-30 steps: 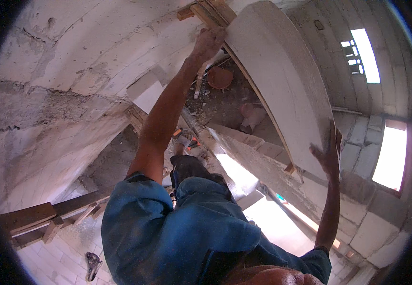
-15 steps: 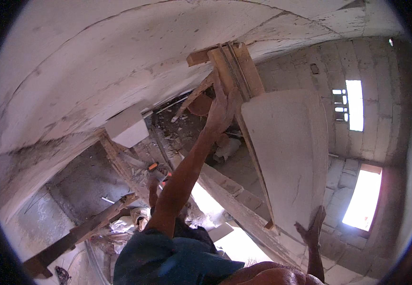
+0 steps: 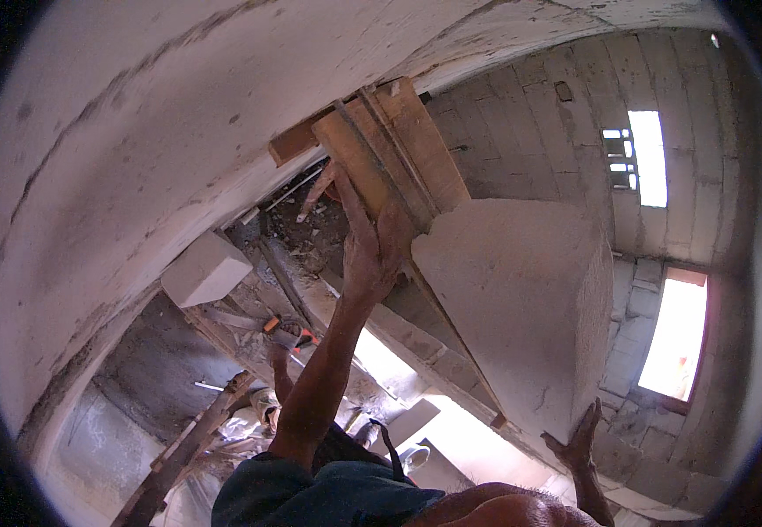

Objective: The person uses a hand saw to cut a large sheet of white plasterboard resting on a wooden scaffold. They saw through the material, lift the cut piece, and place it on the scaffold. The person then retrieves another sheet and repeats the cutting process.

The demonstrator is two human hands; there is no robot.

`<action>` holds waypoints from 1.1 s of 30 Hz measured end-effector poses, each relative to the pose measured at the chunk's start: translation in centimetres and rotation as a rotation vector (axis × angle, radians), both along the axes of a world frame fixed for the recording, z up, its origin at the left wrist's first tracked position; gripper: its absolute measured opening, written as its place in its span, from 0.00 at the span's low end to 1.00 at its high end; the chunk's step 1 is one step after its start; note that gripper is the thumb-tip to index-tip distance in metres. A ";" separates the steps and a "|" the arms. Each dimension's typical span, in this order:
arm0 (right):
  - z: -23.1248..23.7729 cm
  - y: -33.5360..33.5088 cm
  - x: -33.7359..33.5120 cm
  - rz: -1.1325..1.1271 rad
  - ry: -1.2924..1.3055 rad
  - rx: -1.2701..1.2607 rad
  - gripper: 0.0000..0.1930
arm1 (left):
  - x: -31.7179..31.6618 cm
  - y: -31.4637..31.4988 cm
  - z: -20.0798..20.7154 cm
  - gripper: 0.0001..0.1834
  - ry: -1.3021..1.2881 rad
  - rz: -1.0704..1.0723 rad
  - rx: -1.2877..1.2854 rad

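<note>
A large pale block [image 3: 508,290] stands tilted on the right, its broad face toward me. Wooden boards [image 3: 394,145] adjoin its upper end. My left hand [image 3: 370,250] reaches up to the lower end of the left board, fingers along one side and thumb on the other, close beside the block's upper left corner. At the block's bottom right corner is my right hand [image 3: 579,441], thumb and fingers spread apart against it. A thin dark strip runs along the block's left edge.
A smaller white block [image 3: 207,270] sits by the curved wall at left. Another person's hand [image 3: 279,358] is below, near an orange-and-red tool [image 3: 302,338]. A wooden beam [image 3: 179,452] slants at lower left. Bright openings [image 3: 675,342] show in the block wall at right.
In the view, the boards and my left hand have shifted left. The large block has turned, showing more of its right side. My right hand stays at its lower corner.
</note>
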State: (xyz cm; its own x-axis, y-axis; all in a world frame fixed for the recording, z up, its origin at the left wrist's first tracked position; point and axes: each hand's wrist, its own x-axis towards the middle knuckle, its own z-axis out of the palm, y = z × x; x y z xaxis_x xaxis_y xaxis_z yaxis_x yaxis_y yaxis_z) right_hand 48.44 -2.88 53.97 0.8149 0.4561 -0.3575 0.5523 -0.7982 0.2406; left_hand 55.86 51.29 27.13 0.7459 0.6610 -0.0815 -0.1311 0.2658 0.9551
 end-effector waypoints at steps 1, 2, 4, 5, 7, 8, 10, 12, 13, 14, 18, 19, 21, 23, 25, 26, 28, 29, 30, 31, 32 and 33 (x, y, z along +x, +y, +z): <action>-0.1 0.1 -0.1 -0.031 -0.002 0.002 0.73 | 0.0 0.0 -0.1 0.43 -0.023 0.027 0.087; -0.3 0.3 -0.3 -0.061 -0.004 0.004 0.73 | 0.2 0.0 -0.5 0.44 -0.038 0.033 0.105; -0.6 1.3 -0.2 -0.080 -0.004 0.024 0.73 | 0.3 -0.1 -1.4 0.45 -0.041 0.027 0.071; -0.4 2.0 -0.2 -0.069 -0.013 0.043 0.72 | 0.1 -0.2 -1.7 0.45 -0.031 0.021 0.048; -0.4 2.3 -0.4 -0.104 -0.003 0.068 0.72 | 0.4 0.1 -1.0 0.46 -0.028 0.028 0.030; -0.4 1.8 -0.8 -0.153 0.025 0.068 0.72 | 0.4 0.2 -0.6 0.46 -0.024 0.034 0.034; 0.0 1.7 -0.5 -0.202 0.044 0.087 0.72 | 0.3 0.3 -0.9 0.45 -0.051 0.040 0.049; -0.3 2.2 -0.4 -0.217 0.031 0.142 0.71 | 0.3 0.1 -1.2 0.45 -0.089 0.050 0.062; -0.5 2.7 -0.4 -0.220 0.031 0.164 0.71 | 0.4 0.1 -1.2 0.44 -0.115 0.057 0.068; -0.5 3.2 -0.4 -0.224 0.032 0.185 0.70 | 0.4 0.1 -1.3 0.44 -0.139 0.063 0.074; -0.6 3.2 -0.2 -0.087 -0.014 0.215 0.67 | 0.1 0.5 -0.6 0.43 -0.077 0.028 0.152; -0.7 2.9 -0.3 -0.068 -0.021 0.212 0.67 | -0.1 0.3 -0.7 0.43 -0.067 0.024 0.118; -1.2 2.0 -0.3 -0.023 -0.030 0.215 0.67 | -0.4 0.4 -1.0 0.41 -0.083 0.064 0.115; -1.4 1.1 -0.2 -0.023 -0.041 0.182 0.67 | -0.7 0.1 -0.8 0.38 -0.146 0.140 0.168; -1.4 1.3 -0.2 -0.019 -0.045 0.177 0.67 | -2.8 1.0 0.8 0.29 0.074 0.205 0.578; -1.2 1.8 -0.4 -0.017 -0.040 0.183 0.67 | -3.5 1.6 1.8 0.25 0.114 0.216 0.711; -1.0 2.5 -0.4 -0.063 -0.056 0.184 0.67 | -3.6 3.4 5.0 0.18 0.111 0.230 0.895; -0.3 2.5 -0.7 -0.120 -0.070 0.160 0.66 | -2.8 3.6 5.9 0.15 0.070 0.211 0.934; -0.6 3.1 -0.5 -0.157 -0.059 0.166 0.65 | -2.1 5.4 6.5 0.16 0.063 0.083 1.133; -0.8 3.7 -0.2 -0.132 -0.051 0.192 0.64 | -0.6 7.6 6.8 0.16 0.053 -0.055 1.326; -0.8 4.5 0.3 -0.098 -0.046 0.204 0.63 | 0.9 10.3 5.5 0.19 -0.039 -0.151 1.512; -0.8 4.8 0.5 -0.078 -0.050 0.222 0.62 | 2.4 11.5 4.7 0.21 -0.154 -0.257 1.699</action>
